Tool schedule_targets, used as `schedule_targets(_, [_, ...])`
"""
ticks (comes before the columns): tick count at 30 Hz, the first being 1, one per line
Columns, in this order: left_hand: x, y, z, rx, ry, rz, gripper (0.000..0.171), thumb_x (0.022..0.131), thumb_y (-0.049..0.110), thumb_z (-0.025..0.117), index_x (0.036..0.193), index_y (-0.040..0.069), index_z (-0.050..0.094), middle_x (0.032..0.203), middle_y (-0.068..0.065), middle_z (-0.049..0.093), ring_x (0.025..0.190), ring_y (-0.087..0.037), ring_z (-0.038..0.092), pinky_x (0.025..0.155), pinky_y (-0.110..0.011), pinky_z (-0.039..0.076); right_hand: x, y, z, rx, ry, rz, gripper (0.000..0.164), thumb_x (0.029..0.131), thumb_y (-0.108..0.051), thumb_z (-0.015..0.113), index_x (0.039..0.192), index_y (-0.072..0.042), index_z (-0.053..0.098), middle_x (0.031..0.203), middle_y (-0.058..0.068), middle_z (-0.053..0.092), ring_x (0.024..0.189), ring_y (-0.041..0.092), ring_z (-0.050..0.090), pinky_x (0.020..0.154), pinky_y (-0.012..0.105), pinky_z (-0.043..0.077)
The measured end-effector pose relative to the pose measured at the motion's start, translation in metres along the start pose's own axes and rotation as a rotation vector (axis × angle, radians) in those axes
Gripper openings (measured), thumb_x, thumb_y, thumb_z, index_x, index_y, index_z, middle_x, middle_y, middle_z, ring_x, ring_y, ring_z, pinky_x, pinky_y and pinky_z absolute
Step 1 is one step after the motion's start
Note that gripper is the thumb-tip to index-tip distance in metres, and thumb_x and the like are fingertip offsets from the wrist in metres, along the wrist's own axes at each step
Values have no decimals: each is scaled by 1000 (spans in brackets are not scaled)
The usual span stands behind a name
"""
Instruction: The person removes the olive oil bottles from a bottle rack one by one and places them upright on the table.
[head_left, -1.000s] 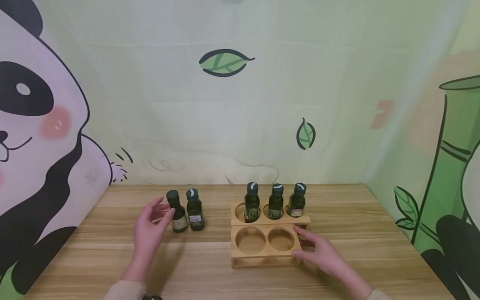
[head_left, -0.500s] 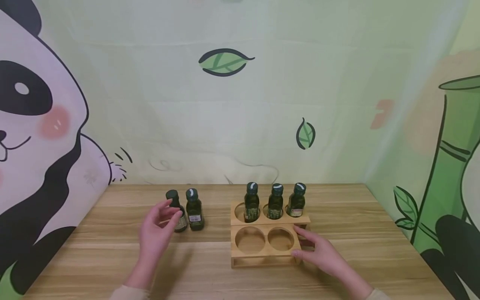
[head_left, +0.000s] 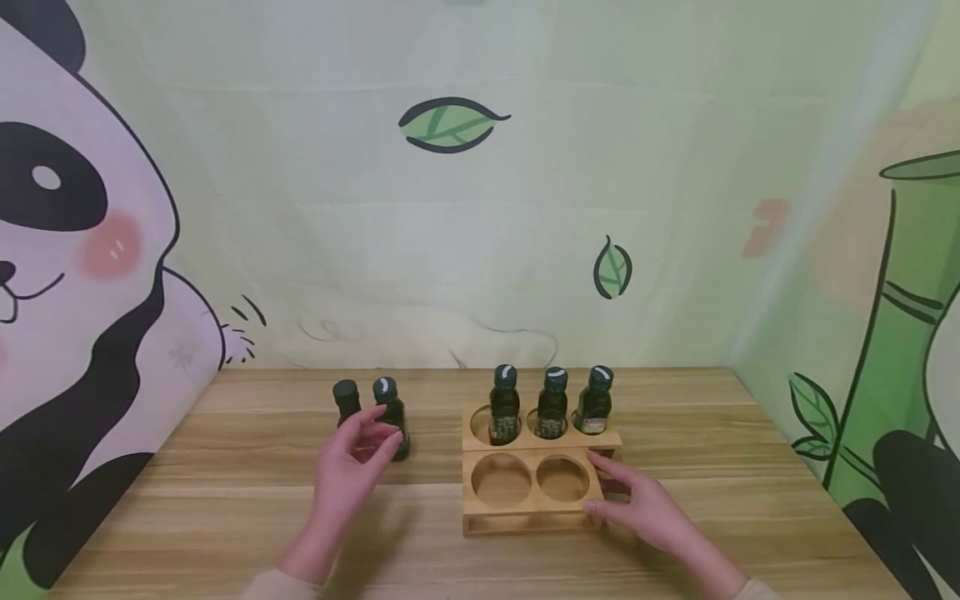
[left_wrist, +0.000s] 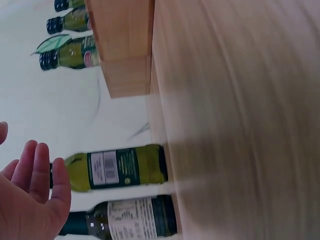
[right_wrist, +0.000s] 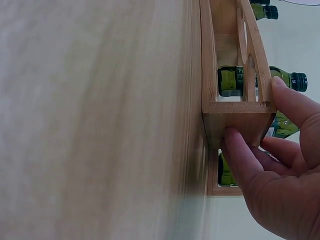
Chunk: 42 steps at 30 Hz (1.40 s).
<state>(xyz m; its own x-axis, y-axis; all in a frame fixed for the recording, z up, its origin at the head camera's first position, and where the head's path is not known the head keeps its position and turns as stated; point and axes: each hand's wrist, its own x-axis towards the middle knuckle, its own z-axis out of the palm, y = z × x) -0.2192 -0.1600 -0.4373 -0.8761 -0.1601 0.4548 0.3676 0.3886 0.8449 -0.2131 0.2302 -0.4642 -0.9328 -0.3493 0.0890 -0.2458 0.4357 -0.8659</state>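
Observation:
My left hand (head_left: 352, 467) hovers in front of two dark bottles on the table, its fingers loosely bent with nothing between them. In the head view it covers much of the dark-capped left bottle (head_left: 347, 398) and part of the right bottle (head_left: 402, 417). The left wrist view shows both standing whole: a green glass bottle (left_wrist: 127, 166) and a darker one with a pale label (left_wrist: 132, 218). With thumb on the top edge and fingers against the side, my right hand (head_left: 637, 504) holds the front right corner of a two-tier wooden rack (head_left: 480, 446).
Three green bottles stand in the rack's back row: left (head_left: 505, 408), middle (head_left: 552, 408) and right (head_left: 595, 404). Two round holes in its front tier hold nothing. The wood-grain table (head_left: 435, 558) ends at a printed cloth backdrop (head_left: 337, 250).
My left hand has moved right, from beside the left bottle to in front of the right one. The right hand, the rack and the bottles have stayed put.

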Motion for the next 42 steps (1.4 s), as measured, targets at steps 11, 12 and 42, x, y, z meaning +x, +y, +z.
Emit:
schedule_targets(11, [-5, 7, 27, -74, -128, -4, 41, 86, 5, 77, 124, 4, 62, 100, -9, 72, 90, -21, 69, 79, -28, 56, 0, -1, 0, 14, -1, 2, 75, 87, -16, 78, 145, 9, 39, 144, 34, 41, 118, 45, 56, 85, 34, 56])
schedule_targets(12, [-5, 8, 30, -76, -141, -6, 42, 86, 5, 77, 125, 4, 62, 101, -10, 72, 91, -22, 69, 80, -30, 56, 0, -1, 0, 15, -2, 5, 75, 87, -16, 78, 146, 9, 39, 144, 34, 41, 118, 45, 56, 85, 34, 56])
schedule_targets(42, [13, 23, 82, 82, -345, 91, 55, 88, 19, 77, 136, 3, 54, 119, -15, 67, 110, -28, 64, 93, -49, 50, -1, -2, 0, 29, -3, 3, 74, 87, -16, 77, 145, 10, 39, 143, 34, 41, 117, 45, 56, 83, 32, 56])
